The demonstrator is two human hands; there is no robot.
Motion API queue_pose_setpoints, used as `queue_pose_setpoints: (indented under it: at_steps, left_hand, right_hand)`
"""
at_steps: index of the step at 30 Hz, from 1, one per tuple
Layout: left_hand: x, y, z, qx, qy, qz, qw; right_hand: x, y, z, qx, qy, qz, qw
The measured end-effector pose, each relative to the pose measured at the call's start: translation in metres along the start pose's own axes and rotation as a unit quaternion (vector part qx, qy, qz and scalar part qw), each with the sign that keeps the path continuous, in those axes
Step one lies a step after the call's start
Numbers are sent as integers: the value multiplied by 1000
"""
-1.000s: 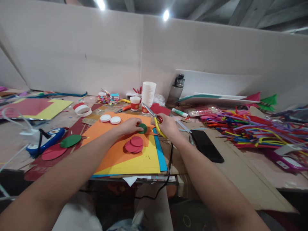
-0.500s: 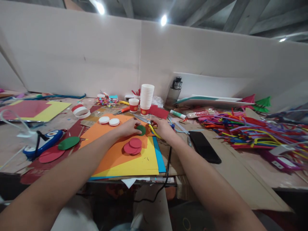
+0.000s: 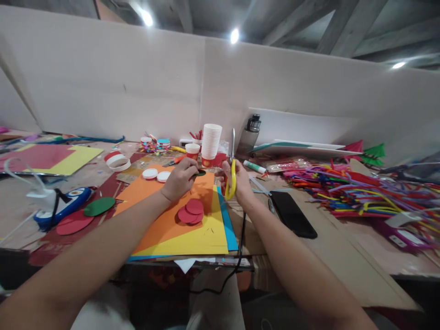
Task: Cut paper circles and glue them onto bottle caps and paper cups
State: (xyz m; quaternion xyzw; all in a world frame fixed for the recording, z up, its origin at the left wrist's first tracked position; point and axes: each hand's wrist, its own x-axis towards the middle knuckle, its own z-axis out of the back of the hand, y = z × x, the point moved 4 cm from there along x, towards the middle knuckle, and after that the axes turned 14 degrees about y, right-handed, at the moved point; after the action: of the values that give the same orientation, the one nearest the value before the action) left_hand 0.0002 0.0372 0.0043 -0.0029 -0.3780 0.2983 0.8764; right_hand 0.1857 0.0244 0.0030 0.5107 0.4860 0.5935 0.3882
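My left hand (image 3: 180, 178) is closed on a small green paper piece (image 3: 200, 173), seen nearly edge-on over the orange paper (image 3: 154, 229). To its right, my right hand (image 3: 239, 181) is wrapped round yellow-handled scissors (image 3: 233, 176), their blades pointing up. Several red paper circles (image 3: 190, 212) lie overlapping below my left hand, on the orange and yellow sheets (image 3: 206, 240). Two white round lids or cup pieces (image 3: 150, 173) sit beside my left hand. Behind the hands stand a tall stack of paper cups (image 3: 211, 142) and a shorter red and white cup (image 3: 192, 150).
A black phone (image 3: 294, 214) lies at right on cardboard (image 3: 347, 259), near a heap of pipe cleaners (image 3: 364, 188). A bottle (image 3: 250, 133) and a glue stick (image 3: 255, 166) are behind. A blue device (image 3: 67, 206) and a green oval (image 3: 99, 206) lie at left.
The scissors have turned from lying near the green piece to upright, away from it. My left hand has moved slightly left and up, and the green piece has tilted from face-on to nearly edge-on.
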Motion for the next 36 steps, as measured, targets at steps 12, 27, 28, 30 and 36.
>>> queue_pose_setpoints:
  at_steps: [12, 27, 28, 30, 36]
  left_hand:
    - [-5, -29, 13, -107, -11, -11, 994]
    - [-5, 6, 0, -327, -14, 267, 907]
    - [-5, 5, 1, -330, -25, 261, 907]
    - [-4, 5, -1, -382, -17, 257, 888]
    - [-4, 2, -8, -454, 7, 261, 852]
  right_hand:
    - [-2, 0, 4, 73, -94, 69, 990]
    - [-9, 12, -7, -29, -35, 96, 994]
    - [-10, 12, -9, -32, -28, 94, 995]
    - [-11, 12, -12, -27, -14, 93, 995]
    - [-13, 11, -23, 6, 5, 108, 994]
